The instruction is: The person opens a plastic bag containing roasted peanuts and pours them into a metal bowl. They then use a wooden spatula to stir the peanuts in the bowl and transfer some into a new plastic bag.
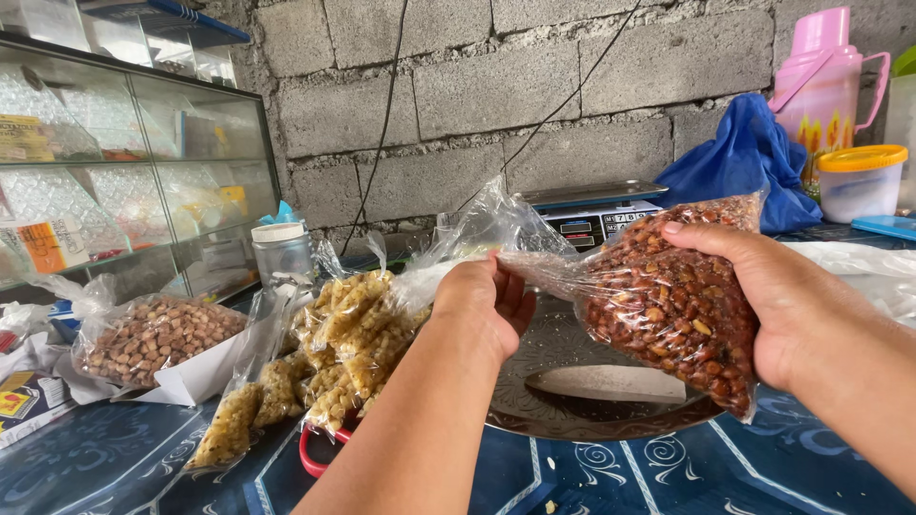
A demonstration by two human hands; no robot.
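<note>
My right hand (763,296) grips a clear plastic bag of reddish-brown coated nuts (668,305), held sideways above a round metal tray (534,401). My left hand (487,300) pinches the twisted open neck of that same bag at the middle of the view. A knife blade (611,381) lies flat on the tray below the bag. Several clear bags of yellow snacks (343,343) lean together just left of my left arm.
A larger bag of brown nuts (153,339) sits in a white box at the left. Behind stand a digital scale (596,215), a metal jar (281,253), a blue cloth, a pink flask (825,76) and a lidded tub (859,181). A glass display cabinet fills the far left.
</note>
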